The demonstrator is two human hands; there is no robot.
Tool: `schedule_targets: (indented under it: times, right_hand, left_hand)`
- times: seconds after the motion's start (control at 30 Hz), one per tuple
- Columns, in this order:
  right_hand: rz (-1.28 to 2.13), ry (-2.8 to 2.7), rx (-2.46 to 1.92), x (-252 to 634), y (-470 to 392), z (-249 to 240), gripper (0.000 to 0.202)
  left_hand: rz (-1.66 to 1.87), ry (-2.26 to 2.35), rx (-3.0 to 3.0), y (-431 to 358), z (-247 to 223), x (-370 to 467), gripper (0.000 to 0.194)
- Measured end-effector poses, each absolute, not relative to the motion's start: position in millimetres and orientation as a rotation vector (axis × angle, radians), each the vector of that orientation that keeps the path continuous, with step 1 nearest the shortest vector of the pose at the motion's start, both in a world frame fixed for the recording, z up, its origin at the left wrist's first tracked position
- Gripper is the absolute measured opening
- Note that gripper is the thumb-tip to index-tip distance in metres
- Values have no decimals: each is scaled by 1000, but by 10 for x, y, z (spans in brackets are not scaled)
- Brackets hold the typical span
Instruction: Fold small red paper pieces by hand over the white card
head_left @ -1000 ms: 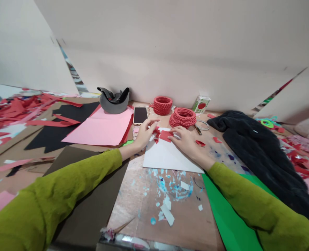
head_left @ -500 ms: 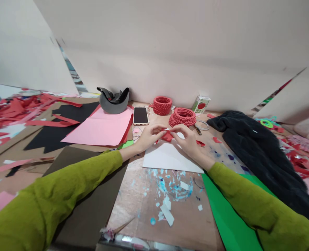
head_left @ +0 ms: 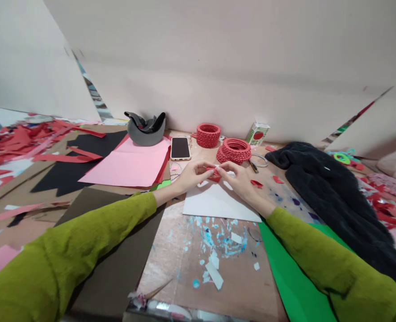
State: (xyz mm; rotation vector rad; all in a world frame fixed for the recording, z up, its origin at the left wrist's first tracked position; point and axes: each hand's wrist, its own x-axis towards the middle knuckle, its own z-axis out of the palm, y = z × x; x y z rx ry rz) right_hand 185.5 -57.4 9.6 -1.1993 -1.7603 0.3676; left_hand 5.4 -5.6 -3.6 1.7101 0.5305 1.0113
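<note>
Between my two hands is a small folded red paper piece (head_left: 214, 175), pinched above a white sheet (head_left: 220, 203). My left hand (head_left: 195, 175) grips its left side with thumb and index finger. On the right side, the fingertips of my right hand (head_left: 235, 180) press on the same piece. Just behind the hands lies a stack of red woven rings (head_left: 234, 150), with another red ring stack (head_left: 208, 135) farther back. Small red scraps (head_left: 257, 184) rest right of my right hand.
A phone (head_left: 180, 148), grey cap (head_left: 146, 129) and pink paper (head_left: 131, 162) are at the back left. Right of the rings are a small box (head_left: 258, 134) and a tape ring (head_left: 259, 160). Dark fluffy fabric (head_left: 322, 192) and green paper (head_left: 295, 273) lie right.
The fingers of both hands have come slightly closer and lower around the red paper, which now looks more compact. Other items have stayed where they were.
</note>
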Motion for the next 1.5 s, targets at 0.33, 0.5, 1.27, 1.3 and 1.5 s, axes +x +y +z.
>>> schedule_targets:
  times: [0.33,0.5,1.27,1.3,1.5]
  right_hand:
    - [494,-1730,-1166,1850,-555,105,22]
    - [574,-1739,-1191,1822,-555,132,27]
    - [496,-1743,-1224,1834,-534,107,23]
    - [486,-1753,-1225,1832,-540,112,23]
    - [368,-1810,-1214,1827,-589,133,21]
  left_hand:
    - [884,579,1671,-73,21,17,38]
    - [859,532,1657,-42,-11,21,37]
    - [845,530,1664,-9,-64,33,39]
    - [845,525,1656,-3,-72,33,39]
    - [854,515,1657,3,-86,18,36]
